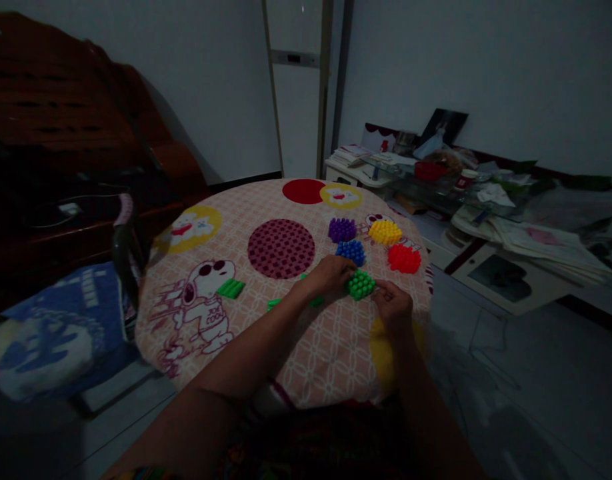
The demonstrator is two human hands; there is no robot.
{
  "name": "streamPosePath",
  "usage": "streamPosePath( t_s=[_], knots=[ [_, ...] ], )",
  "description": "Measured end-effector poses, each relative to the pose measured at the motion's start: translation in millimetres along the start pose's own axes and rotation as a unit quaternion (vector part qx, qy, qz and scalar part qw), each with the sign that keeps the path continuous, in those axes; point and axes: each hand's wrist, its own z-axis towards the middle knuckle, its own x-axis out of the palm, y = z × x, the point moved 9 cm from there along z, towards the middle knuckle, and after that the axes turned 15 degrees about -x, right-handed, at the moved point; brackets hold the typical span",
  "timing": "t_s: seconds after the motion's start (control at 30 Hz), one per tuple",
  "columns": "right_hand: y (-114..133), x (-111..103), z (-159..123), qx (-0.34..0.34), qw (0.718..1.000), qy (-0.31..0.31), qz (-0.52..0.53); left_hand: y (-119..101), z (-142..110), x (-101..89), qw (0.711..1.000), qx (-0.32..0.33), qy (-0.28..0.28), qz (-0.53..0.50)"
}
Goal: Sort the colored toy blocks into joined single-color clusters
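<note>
A green cluster of knobbly plastic pieces lies on the table between my two hands. My left hand comes in from the left with its fingers curled and the tips at the cluster's upper left edge. Thumb and fingers of my right hand are pinched at its right edge. Just beyond my left hand sits a blue knobbly cluster. Farther back are a purple cluster, a yellow one and a red one. A flat green piece lies to the left; other green bits are partly hidden by my left arm.
A patterned cloth covers the round table. On the left stand a chair with a blue cloth and a wooden bench. A cluttered low cabinet runs along the right wall. At the back is a tall white unit.
</note>
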Motion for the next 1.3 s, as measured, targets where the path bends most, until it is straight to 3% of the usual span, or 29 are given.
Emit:
streamPosePath(
  t_s=[0.07,0.17,0.27,0.37,0.53,0.63,0.73,0.87,1.0,1.1,1.17,1.3],
  knots=[
    [-0.9,-0.2,-0.5,0.003,1.000,-0.001,0.010,6.1,-4.0,-14.4,1.000,-0.016,-0.021,-0.014],
    [-4.4,0.2,-1.3,0.010,1.000,0.001,0.023,29.7,-16.2,-51.3,0.996,-0.066,-0.058,-0.006],
    [-6.9,0.6,-1.3,0.008,1.000,0.005,0.019,72.3,-40.1,-94.6,0.982,-0.152,-0.091,0.056],
    [-7.4,1.0,-1.4,0.005,1.000,0.002,0.021,130.3,-73.4,-123.7,0.946,-0.277,-0.096,0.140],
    [-6.5,1.4,-2.1,0.011,1.000,-0.005,0.016,211.4,-119.0,-113.5,0.899,-0.404,0.023,0.169],
    [-4.3,1.5,-1.9,0.003,1.000,-0.007,0.016,229.7,-126.7,-104.8,0.903,-0.398,0.049,0.154],
    [-2.6,2.0,-1.6,0.001,1.000,-0.006,0.022,233.9,-127.0,-101.9,0.910,-0.382,0.055,0.153],
    [-0.2,0.5,-0.8,0.002,1.000,-0.014,0.023,219.8,-123.7,-102.3,0.925,-0.354,0.051,0.128],
    [1.0,-0.9,-0.3,0.007,1.000,-0.017,0.017,181.2,-111.8,-117.7,0.947,-0.313,-0.017,0.066],
    [0.2,-0.4,-0.5,0.011,1.000,-0.017,0.023,123.7,-90.4,-124.1,0.977,-0.203,-0.067,0.007],
    [-1.3,-0.5,-0.9,0.017,0.999,-0.019,0.027,77.1,-74.9,-117.8,0.989,-0.118,-0.082,-0.019],
    [-5.2,-3.8,-1.7,0.034,0.997,-0.046,0.060,-5.3,-50.9,-71.7,0.999,-0.017,-0.047,-0.017]
  ],
)
